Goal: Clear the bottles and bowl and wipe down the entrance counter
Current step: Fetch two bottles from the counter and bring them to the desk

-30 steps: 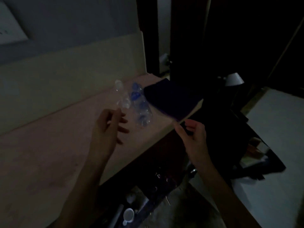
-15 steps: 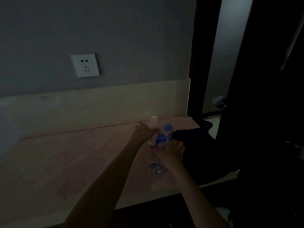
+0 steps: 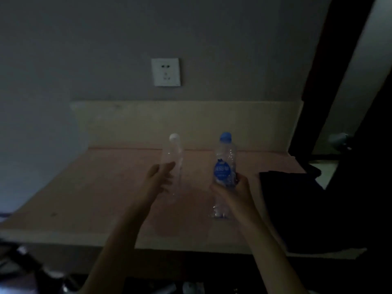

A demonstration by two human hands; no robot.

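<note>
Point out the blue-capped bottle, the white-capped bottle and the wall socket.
blue-capped bottle (image 3: pixel 222 171): head view, on its blue label.
white-capped bottle (image 3: pixel 174 137): head view, on its white cap.
wall socket (image 3: pixel 166 72): head view, on the middle of its plate.

Left hand (image 3: pixel 159 179) grips white-capped bottle (image 3: pixel 172 164); right hand (image 3: pixel 235 187) grips blue-capped bottle (image 3: pixel 224 164) above counter (image 3: pixel 95 194).

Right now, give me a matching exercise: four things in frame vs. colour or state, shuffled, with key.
Things:
1. left hand
2. right hand
3. cloth
4. wall socket

States:
A. dark, lying at the counter's right end
B. holds the blue-capped bottle
C. white, on the wall above the counter
D. holds the white-capped bottle

Pairs: 1-D, 2-B, 3-A, 4-C
</note>
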